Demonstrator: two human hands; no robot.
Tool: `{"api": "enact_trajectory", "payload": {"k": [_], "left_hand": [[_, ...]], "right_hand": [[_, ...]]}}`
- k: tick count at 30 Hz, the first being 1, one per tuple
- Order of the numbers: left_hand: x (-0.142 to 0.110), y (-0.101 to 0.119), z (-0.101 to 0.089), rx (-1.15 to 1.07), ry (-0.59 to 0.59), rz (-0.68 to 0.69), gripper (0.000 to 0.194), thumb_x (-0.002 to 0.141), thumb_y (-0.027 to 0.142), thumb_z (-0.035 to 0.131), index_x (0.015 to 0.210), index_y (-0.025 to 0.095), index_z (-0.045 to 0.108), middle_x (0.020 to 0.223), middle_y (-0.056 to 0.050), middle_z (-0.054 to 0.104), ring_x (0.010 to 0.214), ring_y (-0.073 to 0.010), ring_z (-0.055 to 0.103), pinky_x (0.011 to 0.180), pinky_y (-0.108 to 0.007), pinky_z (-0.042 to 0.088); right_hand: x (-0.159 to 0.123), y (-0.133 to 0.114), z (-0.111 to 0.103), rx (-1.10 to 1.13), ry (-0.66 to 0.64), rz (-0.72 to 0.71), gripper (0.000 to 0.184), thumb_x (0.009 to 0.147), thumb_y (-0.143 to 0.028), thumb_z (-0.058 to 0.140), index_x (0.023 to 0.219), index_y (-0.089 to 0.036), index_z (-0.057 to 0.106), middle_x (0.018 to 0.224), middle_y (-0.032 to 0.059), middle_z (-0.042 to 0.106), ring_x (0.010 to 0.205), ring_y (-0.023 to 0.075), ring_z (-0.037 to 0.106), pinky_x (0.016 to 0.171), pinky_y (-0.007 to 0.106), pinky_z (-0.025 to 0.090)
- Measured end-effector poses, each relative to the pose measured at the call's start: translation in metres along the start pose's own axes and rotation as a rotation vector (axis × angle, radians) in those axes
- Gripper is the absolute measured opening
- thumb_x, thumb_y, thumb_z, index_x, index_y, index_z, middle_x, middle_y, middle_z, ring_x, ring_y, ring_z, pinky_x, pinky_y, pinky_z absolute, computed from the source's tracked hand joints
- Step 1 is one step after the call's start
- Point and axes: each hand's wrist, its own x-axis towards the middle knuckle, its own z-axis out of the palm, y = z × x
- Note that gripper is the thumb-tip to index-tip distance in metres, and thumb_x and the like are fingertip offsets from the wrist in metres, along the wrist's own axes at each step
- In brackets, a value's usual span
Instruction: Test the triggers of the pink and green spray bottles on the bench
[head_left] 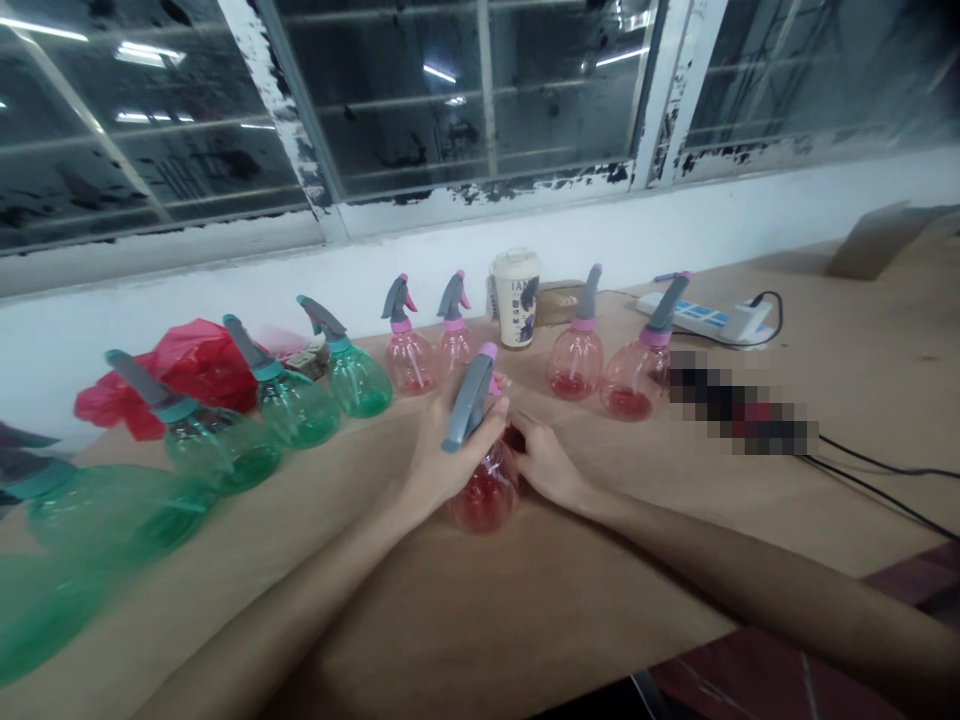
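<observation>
A pink spray bottle (486,500) with red liquid in its base stands in front of me on the table. My left hand (457,430) is wrapped round its neck, just under the grey and pink spray head. From the other side, my right hand (546,455) has curled fingers against the bottle; their tips are partly hidden behind it. Two similar pink spray bottles (409,358) are behind my left hand. Another pair of pink spray bottles (574,362) stands beyond my right hand.
Several green spray bottles (298,408) line the left side, near a crumpled red plastic bag (196,365). At the back are a lidded paper cup (516,300) and a white power strip (701,318). Black cables (885,468) run along the right. A cardboard piece (874,240) sits far right.
</observation>
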Motion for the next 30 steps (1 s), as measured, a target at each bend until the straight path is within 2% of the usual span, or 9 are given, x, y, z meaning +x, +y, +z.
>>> {"api": "enact_trajectory", "payload": {"k": [6, 8, 15, 22, 27, 30], "left_hand": [[0.000, 0.001, 0.001, -0.034, -0.012, 0.014, 0.018, 0.081, 0.027, 0.058, 0.100, 0.024, 0.057, 0.094, -0.005, 0.065, 0.086, -0.0221, 0.063, 0.078, -0.036, 0.049], [0.000, 0.000, 0.001, -0.036, -0.012, 0.026, 0.018, 0.082, 0.025, 0.057, 0.100, 0.024, 0.056, 0.097, -0.005, 0.065, 0.085, -0.0208, 0.063, 0.079, -0.036, 0.049], [0.001, 0.001, 0.003, -0.028, 0.010, 0.003, 0.019, 0.078, 0.023, 0.060, 0.096, 0.024, 0.057, 0.084, -0.002, 0.063, 0.067, -0.0163, 0.060, 0.067, -0.031, 0.049], [0.004, 0.009, 0.001, -0.007, 0.001, 0.001, 0.007, 0.078, 0.022, 0.059, 0.078, 0.023, 0.052, 0.070, 0.002, 0.057, 0.057, -0.0139, 0.055, 0.056, -0.027, 0.046], [0.002, 0.011, 0.000, 0.068, -0.003, 0.025, 0.012, 0.078, 0.022, 0.058, 0.069, 0.023, 0.049, 0.061, 0.003, 0.051, 0.055, -0.0140, 0.051, 0.055, -0.028, 0.044], [0.001, 0.008, 0.000, 0.044, -0.003, 0.012, 0.007, 0.079, 0.024, 0.058, 0.075, 0.023, 0.053, 0.067, 0.001, 0.056, 0.060, -0.0151, 0.055, 0.060, -0.030, 0.046]], "right_hand": [[0.000, 0.001, -0.001, -0.015, -0.010, -0.022, 0.022, 0.070, 0.002, 0.049, 0.073, -0.017, 0.058, 0.081, 0.0023, 0.058, 0.076, 0.0165, 0.052, 0.071, 0.028, 0.040], [0.000, 0.002, -0.001, -0.018, -0.014, -0.029, 0.023, 0.070, 0.003, 0.047, 0.070, -0.018, 0.058, 0.080, 0.0020, 0.056, 0.077, 0.0166, 0.052, 0.072, 0.028, 0.040], [0.000, 0.004, 0.000, -0.032, -0.028, -0.038, 0.029, 0.068, 0.007, 0.042, 0.062, -0.018, 0.057, 0.079, 0.0029, 0.054, 0.081, 0.0176, 0.052, 0.075, 0.030, 0.039], [0.000, 0.005, 0.000, -0.036, -0.016, -0.037, 0.029, 0.066, 0.007, 0.042, 0.059, -0.018, 0.054, 0.075, 0.0017, 0.052, 0.079, 0.0177, 0.051, 0.073, 0.029, 0.039], [0.000, 0.005, 0.001, -0.043, -0.009, -0.033, 0.027, 0.062, 0.006, 0.042, 0.055, -0.019, 0.047, 0.073, 0.0009, 0.049, 0.075, 0.0170, 0.050, 0.069, 0.029, 0.038], [0.000, 0.005, 0.001, -0.049, -0.005, -0.035, 0.026, 0.062, 0.006, 0.044, 0.055, -0.019, 0.046, 0.072, 0.0002, 0.048, 0.073, 0.0167, 0.049, 0.067, 0.028, 0.037]]}}
